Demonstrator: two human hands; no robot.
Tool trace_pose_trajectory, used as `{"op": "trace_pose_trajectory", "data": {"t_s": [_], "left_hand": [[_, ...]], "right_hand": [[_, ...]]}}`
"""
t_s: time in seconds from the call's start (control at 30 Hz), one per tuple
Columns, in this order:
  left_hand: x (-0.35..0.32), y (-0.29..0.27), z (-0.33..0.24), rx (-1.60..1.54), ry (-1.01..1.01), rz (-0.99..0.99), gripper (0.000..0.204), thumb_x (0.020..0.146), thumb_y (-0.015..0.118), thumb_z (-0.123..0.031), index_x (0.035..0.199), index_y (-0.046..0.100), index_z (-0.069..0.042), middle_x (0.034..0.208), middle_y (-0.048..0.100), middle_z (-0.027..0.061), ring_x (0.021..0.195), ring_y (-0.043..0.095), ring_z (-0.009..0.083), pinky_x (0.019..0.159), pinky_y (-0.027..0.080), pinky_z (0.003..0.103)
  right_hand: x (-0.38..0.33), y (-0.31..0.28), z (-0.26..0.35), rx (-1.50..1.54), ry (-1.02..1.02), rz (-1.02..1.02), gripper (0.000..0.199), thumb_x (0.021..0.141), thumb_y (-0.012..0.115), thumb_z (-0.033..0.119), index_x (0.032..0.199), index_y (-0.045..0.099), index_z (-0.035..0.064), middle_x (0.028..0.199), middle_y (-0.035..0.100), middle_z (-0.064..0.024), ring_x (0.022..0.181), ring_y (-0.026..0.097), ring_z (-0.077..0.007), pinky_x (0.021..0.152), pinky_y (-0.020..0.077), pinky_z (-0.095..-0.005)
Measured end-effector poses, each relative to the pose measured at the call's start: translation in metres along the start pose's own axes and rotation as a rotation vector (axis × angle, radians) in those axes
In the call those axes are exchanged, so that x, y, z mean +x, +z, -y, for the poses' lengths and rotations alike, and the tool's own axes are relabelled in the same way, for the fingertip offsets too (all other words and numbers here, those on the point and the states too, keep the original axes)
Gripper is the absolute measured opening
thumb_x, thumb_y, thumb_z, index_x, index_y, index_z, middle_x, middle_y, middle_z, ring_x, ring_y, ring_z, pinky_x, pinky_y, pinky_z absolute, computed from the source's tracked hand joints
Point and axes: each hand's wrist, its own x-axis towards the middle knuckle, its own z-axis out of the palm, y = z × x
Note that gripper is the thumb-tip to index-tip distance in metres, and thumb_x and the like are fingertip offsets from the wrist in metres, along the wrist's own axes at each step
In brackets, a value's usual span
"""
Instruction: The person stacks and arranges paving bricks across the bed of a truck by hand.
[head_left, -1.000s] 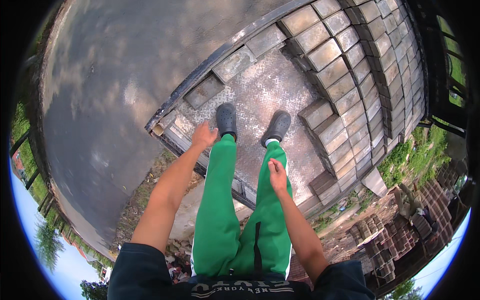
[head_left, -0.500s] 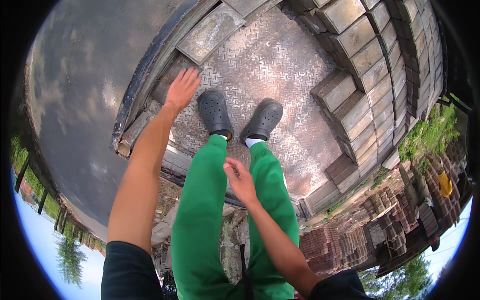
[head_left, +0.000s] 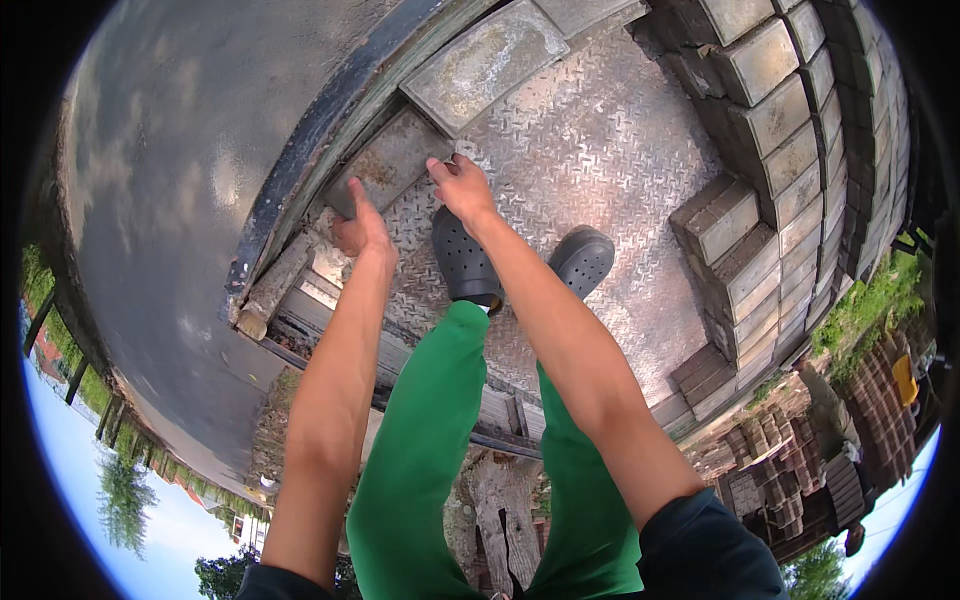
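Observation:
A grey rectangular concrete block (head_left: 385, 160) with a brown stain lies at the left side of the metal tread-plate floor (head_left: 600, 130). My left hand (head_left: 365, 232) is at its near end, one digit stretched over the top and the other fingers curled low, partly hidden. At the block's right corner is my right hand (head_left: 462, 187), its fingers bent in around the edge. Both hands appear closed on this block. Just beyond it sits a larger-looking pale slab (head_left: 487, 65). My dark clog (head_left: 465, 258) stands close to the right hand.
Stacked concrete blocks (head_left: 785, 125) rise along the right side, stepping down to low ones (head_left: 715, 215). A dark raised edge (head_left: 320, 110) borders the floor at left, with grey pavement (head_left: 180, 180) outside. My other clog (head_left: 583, 260) stands at centre right. Tile piles (head_left: 770, 450) lie lower right.
My right hand has moved up from between my legs to the block's right corner. My left hand has shifted down to its near end. The view has shifted too.

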Motion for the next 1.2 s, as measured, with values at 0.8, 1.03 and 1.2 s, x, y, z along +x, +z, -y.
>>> {"op": "trace_pose_trajectory", "data": {"t_s": [0.8, 1.03, 1.2], "left_hand": [[0.02, -0.022, -0.015, -0.251, 0.202, 0.682, 0.099, 0.084, 0.078, -0.038, 0.146, 0.018, 0.011, 0.151, 0.028, 0.0192, 0.136, 0.035, 0.0216, 0.113, 0.03, 0.035], [0.019, -0.006, 0.025, 0.198, 0.615, 0.129, 0.141, 0.059, 0.085, -0.064, 0.15, 0.004, 0.007, 0.154, 0.013, 0.0323, 0.145, 0.011, 0.0429, 0.118, 0.015, 0.05], [0.009, 0.004, 0.039, 0.382, 1.114, -0.172, 0.118, 0.066, 0.079, -0.062, 0.152, 0.02, -0.006, 0.155, 0.017, 0.0253, 0.146, 0.012, 0.0383, 0.117, 0.013, 0.054]], "right_hand": [[0.021, 0.003, -0.013, 0.066, -0.092, 0.012, 0.041, 0.089, 0.072, 0.032, 0.069, 0.064, -0.0038, 0.065, 0.062, -0.0048, 0.058, 0.058, -0.013, 0.058, 0.0469, -0.0289], [0.011, 0.008, -0.004, 0.251, -0.026, 0.177, 0.04, 0.093, 0.067, 0.029, 0.102, 0.066, -0.0096, 0.091, 0.067, -0.0118, 0.081, 0.064, -0.0168, 0.071, 0.0519, -0.0287], [0.016, -0.009, 0.005, 0.275, 0.012, 0.292, 0.055, 0.096, 0.063, 0.026, 0.131, 0.048, -0.0138, 0.119, 0.06, -0.0213, 0.106, 0.062, -0.0259, 0.084, 0.0558, -0.0346]]}}
